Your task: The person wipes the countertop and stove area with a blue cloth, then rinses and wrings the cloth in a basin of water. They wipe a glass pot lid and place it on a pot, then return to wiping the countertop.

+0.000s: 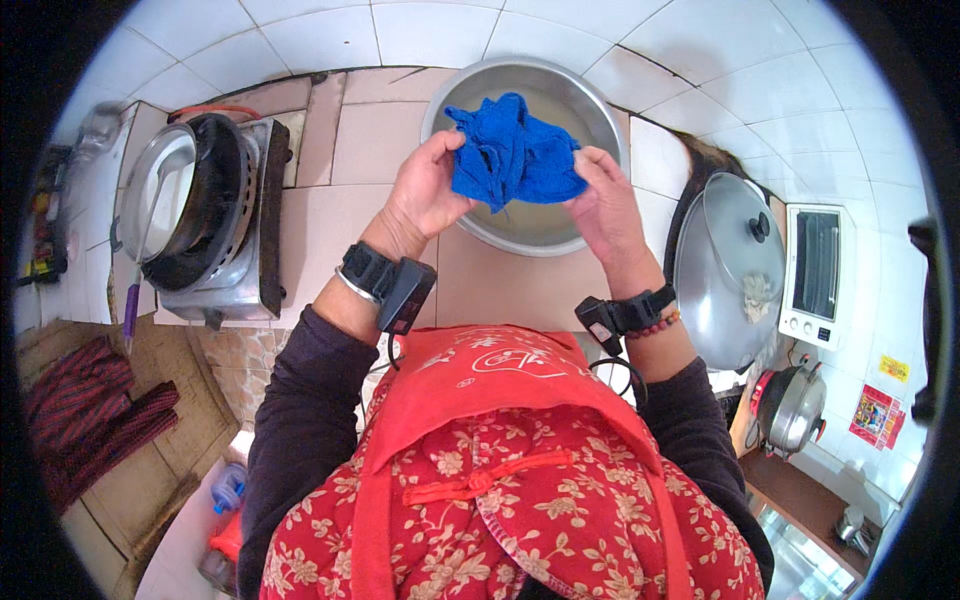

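Note:
A crumpled blue cloth is stretched between my two hands over a wide steel basin with cloudy water in it, on the tiled counter. My left hand grips the cloth's left side, thumb on top. My right hand grips its right edge, with the thumb and fingers closed on it. Both forearms come up from the lower edge, each with a black strapped device at the wrist.
A gas stove with a black pan and lidded pot stands left. Right are a large lidded wok, a white oven and a steel cooker. Striped fabric lies lower left. A tiled wall rises behind.

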`<act>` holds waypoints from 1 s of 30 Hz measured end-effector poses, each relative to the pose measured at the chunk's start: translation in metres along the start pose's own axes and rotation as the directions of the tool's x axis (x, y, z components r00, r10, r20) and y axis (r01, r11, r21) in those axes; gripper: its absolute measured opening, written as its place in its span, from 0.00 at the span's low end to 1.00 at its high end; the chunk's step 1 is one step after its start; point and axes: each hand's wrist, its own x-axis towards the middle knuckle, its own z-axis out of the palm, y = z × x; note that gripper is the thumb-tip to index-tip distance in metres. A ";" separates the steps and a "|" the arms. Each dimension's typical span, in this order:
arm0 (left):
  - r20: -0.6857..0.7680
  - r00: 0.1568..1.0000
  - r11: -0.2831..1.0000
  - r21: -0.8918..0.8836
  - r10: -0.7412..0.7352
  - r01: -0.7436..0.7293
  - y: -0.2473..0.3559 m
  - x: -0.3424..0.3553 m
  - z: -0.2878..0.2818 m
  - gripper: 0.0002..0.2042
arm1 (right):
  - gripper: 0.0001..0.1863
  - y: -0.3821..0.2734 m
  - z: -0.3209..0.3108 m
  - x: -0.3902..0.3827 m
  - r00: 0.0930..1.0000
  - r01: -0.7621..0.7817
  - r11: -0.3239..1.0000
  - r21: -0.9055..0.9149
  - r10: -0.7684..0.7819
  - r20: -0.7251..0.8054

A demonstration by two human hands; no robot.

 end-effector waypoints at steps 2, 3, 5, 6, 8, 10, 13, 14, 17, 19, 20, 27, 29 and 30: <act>-0.016 1.000 1.000 -0.011 0.025 -0.026 0.006 -0.001 -0.003 0.21 | 0.05 -0.007 -0.010 0.004 0.998 0.051 0.997 0.054 -0.052 0.020; -0.018 0.999 0.999 -0.017 0.038 -0.039 0.008 -0.002 -0.002 0.20 | 0.05 -0.012 -0.015 0.006 0.997 0.072 0.995 0.068 -0.073 0.009; -0.073 0.994 0.997 0.020 0.076 -0.075 0.013 -0.004 0.001 0.20 | 0.06 -0.023 -0.023 0.009 0.993 0.117 0.986 0.115 -0.118 0.002; -0.125 0.987 0.993 0.058 0.105 -0.098 0.013 -0.006 0.003 0.20 | 0.06 -0.029 -0.026 0.010 0.989 0.140 0.982 0.127 -0.145 0.027; -0.203 0.966 0.985 0.101 0.157 -0.139 0.013 -0.006 0.008 0.21 | 0.07 -0.039 -0.032 0.011 0.984 0.172 0.976 0.131 -0.176 0.016; -0.247 0.946 0.976 0.112 0.209 -0.186 0.013 -0.005 0.012 0.21 | 0.10 -0.046 -0.035 0.013 0.976 0.194 0.970 0.145 -0.206 0.077; -0.269 0.931 0.968 0.031 0.246 -0.247 0.011 0.000 0.015 0.21 | 0.16 -0.057 -0.038 0.017 0.960 0.237 0.956 0.173 -0.258 0.111; -0.284 0.923 0.964 0.031 0.261 -0.263 0.011 0.001 0.016 0.22 | 0.16 -0.060 -0.040 0.018 0.963 0.227 0.959 0.171 -0.247 0.107; -0.317 0.903 0.953 0.017 0.291 -0.301 0.009 0.004 0.018 0.23 | 0.17 -0.066 -0.048 0.020 0.964 0.227 0.964 0.138 -0.243 0.112; -0.324 0.899 0.952 0.014 0.294 -0.306 0.009 0.005 0.023 0.23 | 0.17 -0.066 -0.053 0.020 0.966 0.224 0.964 0.143 -0.239 0.099; -0.297 0.911 0.954 0.002 0.287 -0.299 0.010 0.006 0.025 0.23 | 0.17 -0.066 -0.055 0.020 0.971 0.220 0.964 0.146 -0.231 0.063; -0.261 0.904 0.937 0.177 0.339 -0.301 0.019 0.018 0.044 0.22 | 0.15 -0.086 -0.059 0.018 0.924 0.365 0.927 0.086 -0.372 0.091; -0.260 0.895 0.926 0.208 0.363 -0.315 0.022 0.021 0.047 0.21 | 0.15 -0.095 -0.056 0.012 0.913 0.396 0.916 0.062 -0.400 0.087; -0.245 0.902 0.930 0.190 0.357 -0.316 0.023 0.022 0.048 0.20 | 0.15 -0.097 -0.054 0.010 0.908 0.412 0.910 0.040 -0.414 0.061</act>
